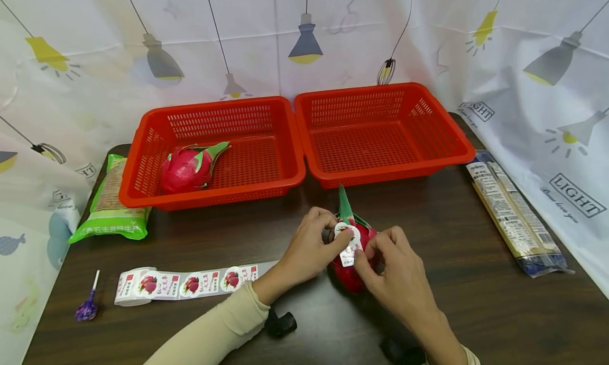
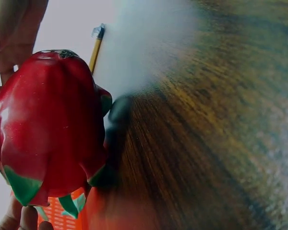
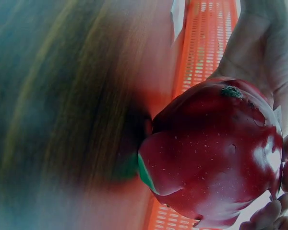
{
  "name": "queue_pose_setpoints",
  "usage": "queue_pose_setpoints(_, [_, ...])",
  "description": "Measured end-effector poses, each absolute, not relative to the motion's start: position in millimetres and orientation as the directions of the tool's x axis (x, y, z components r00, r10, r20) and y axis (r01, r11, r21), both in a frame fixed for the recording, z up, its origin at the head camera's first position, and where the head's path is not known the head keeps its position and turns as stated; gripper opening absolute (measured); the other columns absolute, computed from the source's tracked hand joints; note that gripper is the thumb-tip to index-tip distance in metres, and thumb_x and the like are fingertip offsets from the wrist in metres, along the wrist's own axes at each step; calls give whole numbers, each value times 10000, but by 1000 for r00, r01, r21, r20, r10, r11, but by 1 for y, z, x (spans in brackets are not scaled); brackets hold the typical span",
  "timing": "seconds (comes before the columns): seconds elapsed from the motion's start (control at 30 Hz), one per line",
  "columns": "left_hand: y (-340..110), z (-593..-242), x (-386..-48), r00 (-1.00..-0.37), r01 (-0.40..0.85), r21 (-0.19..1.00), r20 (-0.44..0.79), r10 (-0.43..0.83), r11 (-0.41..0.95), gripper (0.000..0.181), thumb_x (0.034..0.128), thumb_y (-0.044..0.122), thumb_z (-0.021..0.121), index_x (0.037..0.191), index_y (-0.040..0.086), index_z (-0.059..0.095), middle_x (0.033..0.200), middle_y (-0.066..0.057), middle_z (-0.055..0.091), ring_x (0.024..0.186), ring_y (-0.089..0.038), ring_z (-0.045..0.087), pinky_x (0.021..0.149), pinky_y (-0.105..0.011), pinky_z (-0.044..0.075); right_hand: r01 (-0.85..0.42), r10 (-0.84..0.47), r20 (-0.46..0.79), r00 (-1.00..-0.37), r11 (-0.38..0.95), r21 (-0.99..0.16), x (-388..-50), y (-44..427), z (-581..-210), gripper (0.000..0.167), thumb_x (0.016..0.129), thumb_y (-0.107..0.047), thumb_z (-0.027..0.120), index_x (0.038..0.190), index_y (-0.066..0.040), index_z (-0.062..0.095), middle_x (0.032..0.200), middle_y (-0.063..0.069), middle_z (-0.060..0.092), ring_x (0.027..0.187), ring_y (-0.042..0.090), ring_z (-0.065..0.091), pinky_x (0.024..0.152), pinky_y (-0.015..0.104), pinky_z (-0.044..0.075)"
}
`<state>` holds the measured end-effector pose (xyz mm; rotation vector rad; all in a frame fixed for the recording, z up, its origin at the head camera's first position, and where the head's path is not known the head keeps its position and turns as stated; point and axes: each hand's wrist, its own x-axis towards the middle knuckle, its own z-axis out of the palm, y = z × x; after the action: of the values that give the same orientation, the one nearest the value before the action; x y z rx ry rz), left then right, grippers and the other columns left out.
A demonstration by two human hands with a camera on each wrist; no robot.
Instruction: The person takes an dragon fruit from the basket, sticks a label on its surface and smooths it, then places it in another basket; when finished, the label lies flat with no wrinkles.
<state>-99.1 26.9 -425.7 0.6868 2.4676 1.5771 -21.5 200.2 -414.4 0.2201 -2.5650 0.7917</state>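
A red dragon fruit (image 1: pixel 351 281) with green leaf tips lies on the table in the head view, partly covered by both hands. Over its upper side is a white printed sticker (image 1: pixel 349 255). My left hand (image 1: pixel 309 244) pinches the sticker's upper part, its thumb lying across the print. At the sticker's lower right edge, my right hand (image 1: pixel 402 272) grips it between thumb and fingers. Both wrist views show the dragon fruit's smooth side close up; how far the sticker adheres cannot be told.
Two red baskets (image 1: pixel 376 172) stand side by side at the back; the left one contains another dragon fruit (image 1: pixel 183 170). A sticker roll (image 1: pixel 135 286), a lollipop (image 1: pixel 87 308) and a green-edged bag (image 1: pixel 114 209) lie left. A long packet (image 1: pixel 516 214) lies right.
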Motion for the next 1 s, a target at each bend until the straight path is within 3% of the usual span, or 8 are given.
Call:
queue_pose_setpoints(0.4, [29,-431,-102,-884,274,900,97,457,338,247,995,386,640,973,143,602,1108,-39,545,913,-121,537,781,-257,475,-282,-32,449,-893,817,-503,-20,201,-417,169,830,-80,742,970,-157,690,902,45,488,665,87,476,526,206,399])
queue_pose_setpoints(0.77, [34,-436,-110,-894,273,914,125,431,301,210,1029,310,598,998,103,621,958,-62,574,831,-114,509,701,-238,423,-339,-63,487,-871,794,-504,-19,201,-420,235,819,-61,750,1033,-141,696,941,59,489,721,82,484,549,205,431])
queue_pose_setpoints(0.9, [35,-437,-110,-896,273,921,139,421,278,215,1039,298,582,1014,89,625,980,-84,590,843,-127,528,719,-231,437,-326,-50,477,-877,792,-516,-18,201,-420,281,810,-57,760,1069,-118,672,951,52,502,716,71,468,551,204,433])
queue_pose_setpoints(1.0, [33,-440,-104,-904,233,938,112,414,256,287,1058,333,539,1137,66,609,1104,-107,589,952,-162,575,809,-256,491,-316,-42,466,-884,788,-528,-17,202,-421,317,809,-58,769,1097,-104,646,946,39,508,718,57,459,552,205,433])
